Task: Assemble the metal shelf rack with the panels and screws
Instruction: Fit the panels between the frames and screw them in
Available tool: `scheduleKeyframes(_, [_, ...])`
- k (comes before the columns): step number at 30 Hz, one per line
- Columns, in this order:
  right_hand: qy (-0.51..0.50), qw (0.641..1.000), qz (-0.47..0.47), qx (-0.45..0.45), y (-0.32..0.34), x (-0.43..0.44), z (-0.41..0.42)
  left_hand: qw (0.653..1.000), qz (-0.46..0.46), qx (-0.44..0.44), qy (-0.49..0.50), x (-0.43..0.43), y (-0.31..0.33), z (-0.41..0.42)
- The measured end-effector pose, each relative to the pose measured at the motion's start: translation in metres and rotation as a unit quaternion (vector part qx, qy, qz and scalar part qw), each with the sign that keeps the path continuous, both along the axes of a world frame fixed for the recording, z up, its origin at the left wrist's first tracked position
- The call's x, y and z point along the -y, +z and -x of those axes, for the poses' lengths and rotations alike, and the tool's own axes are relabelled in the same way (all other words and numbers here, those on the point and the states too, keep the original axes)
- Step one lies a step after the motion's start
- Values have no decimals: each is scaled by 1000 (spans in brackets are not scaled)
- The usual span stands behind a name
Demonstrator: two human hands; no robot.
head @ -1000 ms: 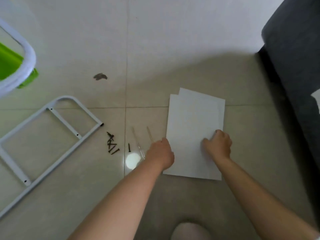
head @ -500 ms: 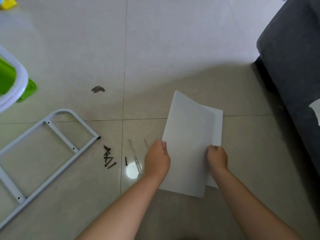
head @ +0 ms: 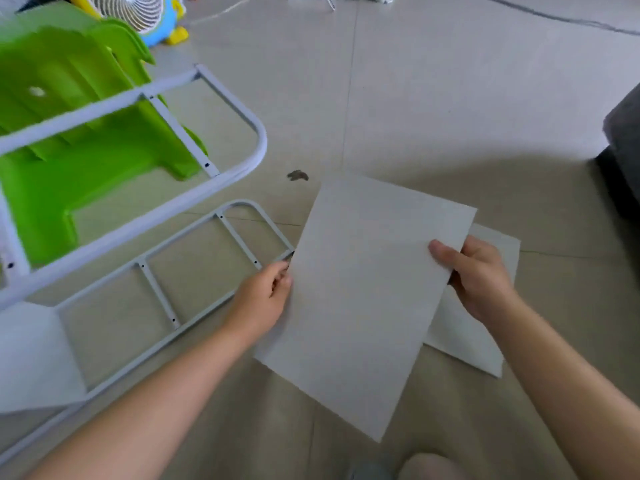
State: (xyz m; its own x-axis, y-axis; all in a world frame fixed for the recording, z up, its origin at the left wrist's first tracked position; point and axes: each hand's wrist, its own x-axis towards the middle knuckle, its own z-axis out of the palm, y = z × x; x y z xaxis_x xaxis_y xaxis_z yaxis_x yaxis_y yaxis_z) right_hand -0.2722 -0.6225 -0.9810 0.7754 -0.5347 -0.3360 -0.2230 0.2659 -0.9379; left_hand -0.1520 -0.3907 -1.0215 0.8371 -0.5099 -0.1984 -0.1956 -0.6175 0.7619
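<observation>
Above floor tiles (head: 450, 98): left hand (head: 263, 299), right hand (head: 474, 275) gripping panel (head: 363, 289) edges.

Nothing legible anywhere: no print, label, brand or number on the panel (head: 367, 289) (plain pale face), the frame (head: 158, 295) or the green stool (head: 69, 188).

panel (head: 363, 289) held over floor, 2nd panel (head: 485, 327) under its right, frames (head: 166, 271) left, stool (head: 69, 133) behind

Both curled: left grip (head: 265, 294), right grip (head: 476, 277).
</observation>
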Motion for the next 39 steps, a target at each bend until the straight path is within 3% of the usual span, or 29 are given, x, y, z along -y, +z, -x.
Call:
scheduleKeyframes(5, [103, 989, 101, -39, -2, -88, -2, 996, -21, 70, 41, -60, 26, -16])
scheduleKeyframes(8, [119, 966, 221, -54, -2, -132, -11, 975, -38, 216, 31, -89, 47, -17])
scheduleKeyframes(12, [114, 940, 323, -7, 9, -176, -19, 922, -61, 376, -62, -120, 72, -17])
scheduleKeyframes(16, [125, 883, 443, 93, 16, -212, -26, 862, -23, 507, -22, -156, 95, -20])
scheduleKeyframes(18, [147, 824, 515, 182, 9, -225, -27, 841, -43, 539, -9, -180, 98, -21])
scheduleKeyframes(21, [220, 757, 566, 240, 3, -237, -27, 848, -152, 506, 45, -210, 98, -21])
scheduleKeyframes(25, [288, 746, 565, 205, 25, -237, -36, 891, -262, 367, 52, -229, 113, -22])
scheduleKeyframes(27, [313, 736, 592, 100, 55, -235, -49, 911, -294, 283, 52, -230, 124, -29])
scheduleKeyframes(30, [454, 620, 619, -163, 99, -229, -78, 901, -392, 188, -5, -225, 139, -44])
scheduleKeyframes(32, [535, 583, 551, -265, 116, -229, -94, 891, -424, 151, -63, -217, 148, -54])
scheduleKeyframes(34, [553, 584, 505, -314, 122, -235, -101, 890, -428, 130, -89, -211, 149, -60])
scheduleKeyframes(35, [547, 574, 525, -309, 123, -241, -101, 892, -426, 123, -89, -210, 148, -61])
scheduleKeyframes(37, [502, 567, 603, -250, 125, -252, -97, 902, -411, 111, -63, -209, 146, -63])
scheduleKeyframes(39, [464, 591, 630, -195, 126, -260, -91, 917, -386, 96, -23, -209, 148, -65])
